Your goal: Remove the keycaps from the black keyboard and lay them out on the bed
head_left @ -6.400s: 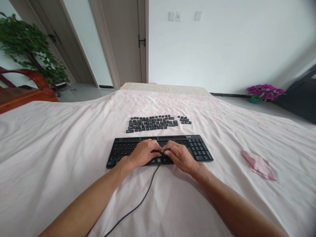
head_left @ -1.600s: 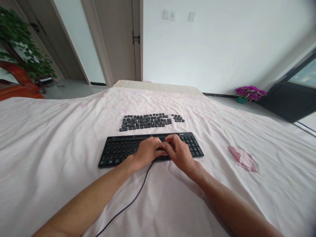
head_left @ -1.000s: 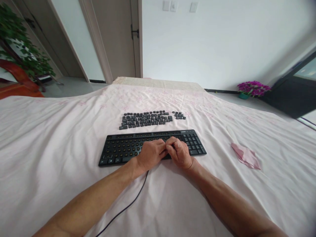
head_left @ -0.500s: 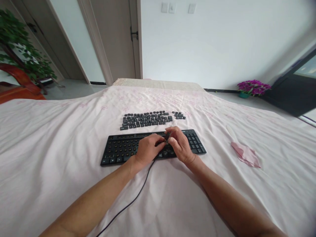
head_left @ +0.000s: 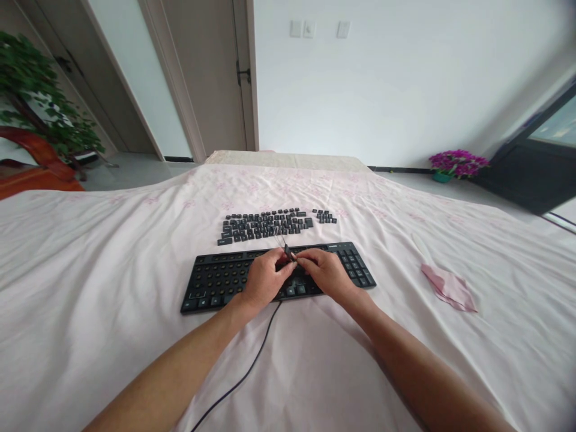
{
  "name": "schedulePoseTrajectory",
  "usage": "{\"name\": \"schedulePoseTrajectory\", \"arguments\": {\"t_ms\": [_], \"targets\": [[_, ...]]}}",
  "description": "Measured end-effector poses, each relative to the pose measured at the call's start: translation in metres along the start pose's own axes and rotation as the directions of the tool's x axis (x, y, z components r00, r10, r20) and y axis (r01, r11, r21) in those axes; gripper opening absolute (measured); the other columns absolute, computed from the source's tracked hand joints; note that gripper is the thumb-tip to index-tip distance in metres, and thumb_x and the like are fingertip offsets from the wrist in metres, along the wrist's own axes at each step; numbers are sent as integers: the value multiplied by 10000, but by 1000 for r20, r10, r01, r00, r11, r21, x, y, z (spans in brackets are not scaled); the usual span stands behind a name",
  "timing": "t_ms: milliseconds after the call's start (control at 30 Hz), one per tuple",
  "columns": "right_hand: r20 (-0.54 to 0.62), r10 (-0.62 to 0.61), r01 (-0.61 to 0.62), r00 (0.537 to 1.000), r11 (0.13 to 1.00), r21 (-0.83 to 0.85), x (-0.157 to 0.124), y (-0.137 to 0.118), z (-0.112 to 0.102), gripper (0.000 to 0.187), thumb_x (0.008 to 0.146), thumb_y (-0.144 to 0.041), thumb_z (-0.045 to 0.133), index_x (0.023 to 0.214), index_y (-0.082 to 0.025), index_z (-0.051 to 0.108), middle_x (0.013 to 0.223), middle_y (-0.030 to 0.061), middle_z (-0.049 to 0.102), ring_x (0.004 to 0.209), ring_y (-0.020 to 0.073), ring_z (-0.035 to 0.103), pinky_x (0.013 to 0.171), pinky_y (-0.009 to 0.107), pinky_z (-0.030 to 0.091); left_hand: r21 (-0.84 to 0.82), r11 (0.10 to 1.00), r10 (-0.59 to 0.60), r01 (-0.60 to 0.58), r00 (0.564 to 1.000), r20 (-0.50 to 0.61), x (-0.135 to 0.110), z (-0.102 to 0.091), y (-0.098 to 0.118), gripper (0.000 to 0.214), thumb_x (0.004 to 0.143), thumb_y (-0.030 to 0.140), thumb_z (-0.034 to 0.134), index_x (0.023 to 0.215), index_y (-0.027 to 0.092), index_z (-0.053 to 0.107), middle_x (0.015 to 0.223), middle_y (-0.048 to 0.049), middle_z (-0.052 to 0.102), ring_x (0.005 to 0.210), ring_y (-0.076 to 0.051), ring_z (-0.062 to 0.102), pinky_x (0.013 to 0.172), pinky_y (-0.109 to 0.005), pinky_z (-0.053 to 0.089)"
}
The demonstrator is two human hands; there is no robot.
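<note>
A black keyboard (head_left: 211,270) lies on the pale pink cloth, with most keys stripped off its left and middle; the number pad keys are in place. Over its middle, my left hand (head_left: 265,276) is closed around the black handle of a wire keycap puller (head_left: 288,250), whose thin wire loops point up and away. My right hand (head_left: 326,273) pinches at the near end of the handle, fingertips meeting those of my left hand. Whether a keycap is also between the fingers is hidden. Beyond the keyboard, loose black keycaps (head_left: 256,228) are laid out in rows.
A smaller group of keycaps (head_left: 324,216) sits right of the rows. The keyboard's cable (head_left: 252,366) runs toward me. To the right lies a folded pink cloth (head_left: 449,288). The wrinkled tablecloth (head_left: 135,252) covers the whole surface.
My hands have come together, and the keycap puller has turned so its wire loops now show pointing away. My right hand's raised fingers have lowered. The view has tilted up slightly.
</note>
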State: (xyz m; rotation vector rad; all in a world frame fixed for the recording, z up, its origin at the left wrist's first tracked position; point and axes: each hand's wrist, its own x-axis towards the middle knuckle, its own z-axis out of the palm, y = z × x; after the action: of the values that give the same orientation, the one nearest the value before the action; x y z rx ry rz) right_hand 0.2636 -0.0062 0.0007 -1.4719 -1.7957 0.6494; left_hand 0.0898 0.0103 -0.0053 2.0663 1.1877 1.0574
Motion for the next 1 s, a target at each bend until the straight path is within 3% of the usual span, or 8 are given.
{"name": "schedulePoseTrajectory", "arguments": {"t_ms": [133,233,400,500,667,767,867,1000], "targets": [[66,102,-104,993,994,19,2,2,-5,209,845,-278,543,848,-193,734,710,10,707,607,146,638,562,227,473,211,967,145,-144,989,13,-4,1,4,74,854,214,567,904,205,621,909,-31,680,885,-176,642,832,-283,479],[115,165,-168,979,986,19,1,3,-7,213,837,-293,543,822,-189,728,628,2,675,546,139,621,489,213,444,276,945,171,-177,984,48,-4,3,6,75,860,198,540,893,200,608,895,-32,663,863,-174,635,814,-278,477],[122,137,-141,983,990,26,2,0,-5,198,825,-277,549,799,-189,724,640,4,677,559,137,622,499,208,451,253,964,92,-86,996,-13,-3,2,5,47,821,185,565,841,211,599,866,-13,636,818,-157,620,782,-261,473],[135,163,-173,977,983,60,3,-3,-2,199,827,-276,545,819,-185,722,656,7,681,563,142,627,492,210,455,258,959,128,-115,991,-32,-4,1,6,81,810,153,550,839,209,602,882,-22,629,859,-165,610,820,-276,465],[50,57,-57,997,998,-1,2,-11,-1,191,828,-245,548,826,-201,733,732,16,714,597,145,631,564,231,476,292,948,159,-124,982,-98,-5,-1,7,129,772,132,571,857,215,622,878,-29,635,905,-197,599,865,-321,452],[63,101,-103,993,994,31,1,-16,0,196,830,-253,549,869,-208,736,698,10,709,563,146,630,531,232,474,199,975,128,-96,980,-155,-4,-2,5,132,786,123,546,855,213,613,866,-16,631,844,-165,606,816,-284,469],[26,67,-68,997,997,47,2,-19,2,182,814,-268,581,888,-220,740,740,18,718,574,148,634,540,238,490,90,994,78,-59,973,-216,-3,-3,3,124,799,118,528,850,205,601,859,-4,631,766,-135,602,745,-249,479],[101,208,-224,973,957,183,8,-15,7,207,797,-262,574,914,-201,734,678,13,691,550,148,621,473,231,497,142,980,163,-136,967,-198,-3,-3,1,139,819,100,504,850,198,597,861,-17,636,837,-153,609,810,-271,478]]}}
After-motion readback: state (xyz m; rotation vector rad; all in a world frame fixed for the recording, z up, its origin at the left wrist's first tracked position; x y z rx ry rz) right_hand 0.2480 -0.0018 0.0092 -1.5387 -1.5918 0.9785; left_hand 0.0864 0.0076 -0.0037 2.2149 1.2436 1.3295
